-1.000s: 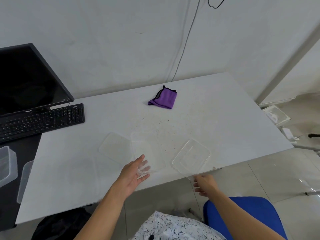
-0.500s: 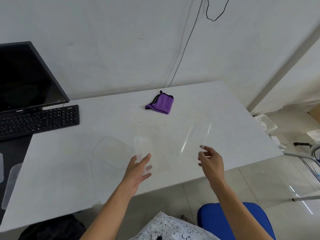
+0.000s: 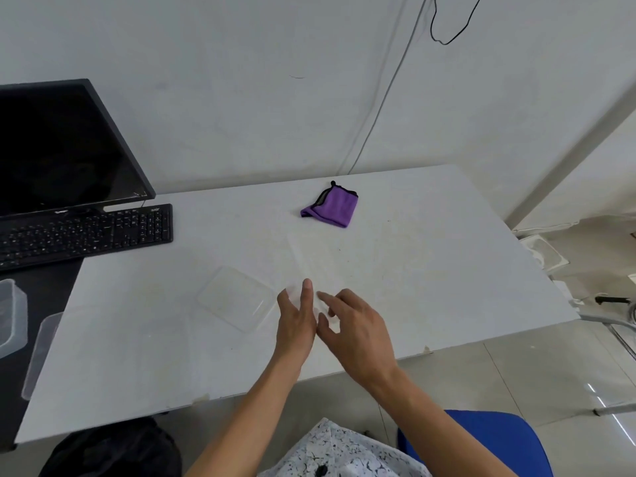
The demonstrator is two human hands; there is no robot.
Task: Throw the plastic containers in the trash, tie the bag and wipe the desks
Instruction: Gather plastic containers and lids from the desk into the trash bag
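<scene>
- Nothing legible anywhere in view.
- Keyboard [image 3: 86, 232]: the key legends and a small mark at its top right corner are too blurred to read (just pale specks).
- Monitor [image 3: 62, 149]: the mark on the lower bezel is unreadable.

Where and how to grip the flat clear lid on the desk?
Pinch the lid by its raised rim, likely at the corner nearest the left hand, from above: it lies flat on the desk, so only the rim gives hold.
</scene>
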